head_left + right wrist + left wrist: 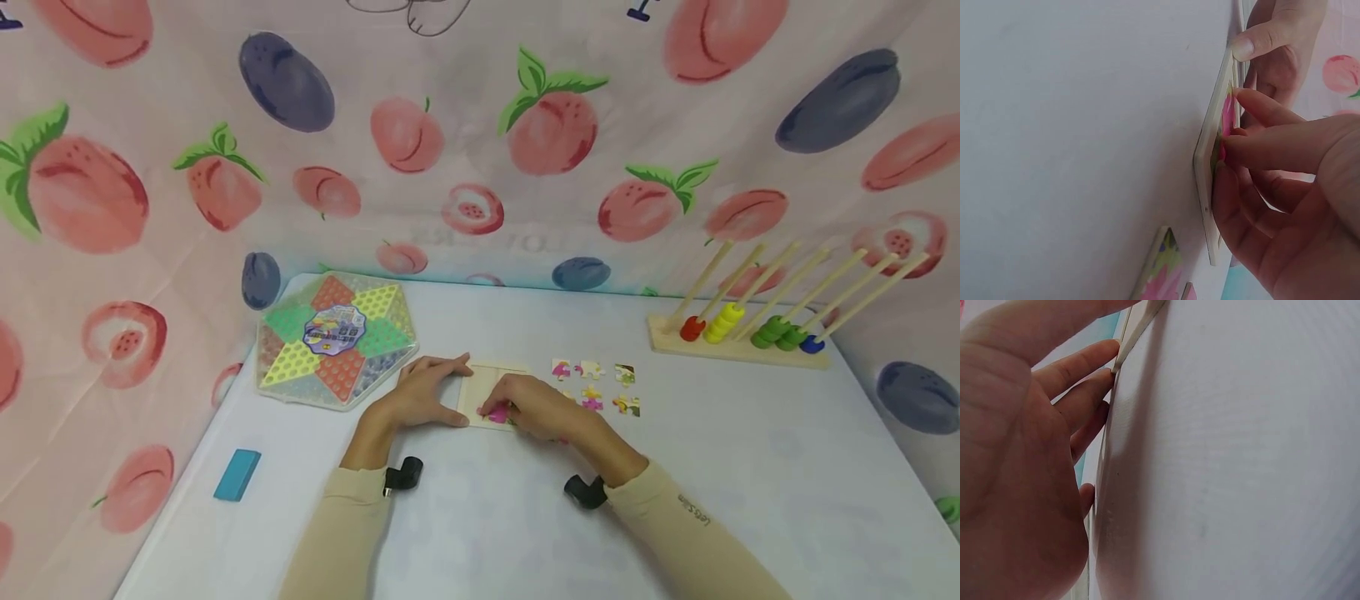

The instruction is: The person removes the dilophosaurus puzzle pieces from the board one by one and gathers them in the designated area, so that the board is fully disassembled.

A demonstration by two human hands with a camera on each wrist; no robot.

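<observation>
My left hand (423,392) spreads at the left side of a shallow wooden puzzle tray (486,379), thumb and forefinger apart with their tips at its near and far left corners. In the right wrist view the left thumb (1254,45) presses the tray's corner. My right hand (536,406) bends over the tray and pinches a pink-and-green jigsaw piece (1227,115) lying low inside it; the fingers partly hide the piece. Loose jigsaw pieces, among them a pink-and-yellow one (592,398) and a green-edged one (625,374), lie right of the tray.
A hexagonal Chinese checkers board (336,329) lies behind my left hand. At the back right stands a wooden bead rack (738,348) with upright rods and coloured beads. A blue block (237,475) lies at the left. Fruit-print cloth (465,150) hangs behind the white table.
</observation>
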